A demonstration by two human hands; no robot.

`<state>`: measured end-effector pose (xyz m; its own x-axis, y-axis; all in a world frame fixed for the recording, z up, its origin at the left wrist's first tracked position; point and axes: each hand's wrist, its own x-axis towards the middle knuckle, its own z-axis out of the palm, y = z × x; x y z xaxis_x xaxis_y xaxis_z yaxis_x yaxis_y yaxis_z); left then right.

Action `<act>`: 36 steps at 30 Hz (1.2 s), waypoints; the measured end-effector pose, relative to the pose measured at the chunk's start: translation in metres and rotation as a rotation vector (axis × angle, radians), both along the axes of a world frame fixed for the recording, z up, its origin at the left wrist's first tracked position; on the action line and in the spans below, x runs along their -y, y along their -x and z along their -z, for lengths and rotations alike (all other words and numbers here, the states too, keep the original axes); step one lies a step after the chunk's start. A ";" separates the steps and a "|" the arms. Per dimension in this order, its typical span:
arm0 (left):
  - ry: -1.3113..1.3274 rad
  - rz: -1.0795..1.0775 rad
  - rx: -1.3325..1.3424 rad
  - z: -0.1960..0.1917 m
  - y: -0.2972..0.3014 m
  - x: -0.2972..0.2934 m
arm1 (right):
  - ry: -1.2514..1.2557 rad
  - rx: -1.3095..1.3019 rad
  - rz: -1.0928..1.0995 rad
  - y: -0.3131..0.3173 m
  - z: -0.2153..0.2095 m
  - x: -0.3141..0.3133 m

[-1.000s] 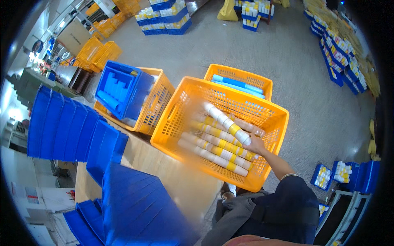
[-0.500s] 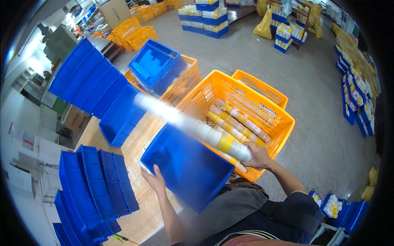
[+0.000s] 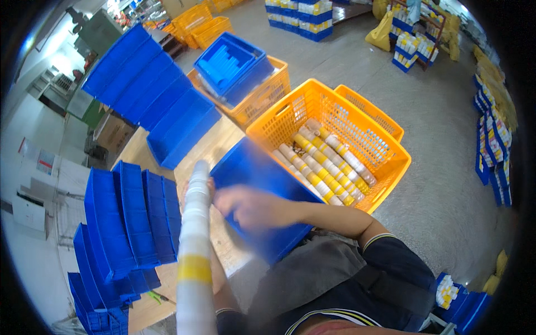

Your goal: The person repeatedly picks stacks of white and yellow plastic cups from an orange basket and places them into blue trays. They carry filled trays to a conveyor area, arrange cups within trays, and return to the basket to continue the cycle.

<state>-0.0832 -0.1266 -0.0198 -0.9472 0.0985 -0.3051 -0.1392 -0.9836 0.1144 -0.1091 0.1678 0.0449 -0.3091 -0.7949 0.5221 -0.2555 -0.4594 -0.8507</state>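
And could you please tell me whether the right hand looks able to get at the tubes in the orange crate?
Probably yes: the tubes lie uncovered in the open-topped orange crate, and the right hand, though blurred, appears to have a clear path across the blue bin.

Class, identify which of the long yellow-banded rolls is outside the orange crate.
The long roll in the left hand; the other long rolls lie inside the orange crate.
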 end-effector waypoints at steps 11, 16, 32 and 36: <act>0.303 0.118 0.231 -0.043 -0.055 -0.133 | -0.308 1.460 0.029 0.054 0.116 0.083; 0.352 0.070 0.303 -0.049 -0.030 -0.127 | -0.323 1.476 -0.022 0.070 0.115 0.078; 0.232 -0.034 0.472 -0.010 -0.032 -0.117 | -0.397 1.544 -0.096 0.078 0.132 0.087; 0.184 0.022 0.373 -0.020 -0.044 -0.113 | -0.549 1.587 -0.323 0.068 0.133 0.092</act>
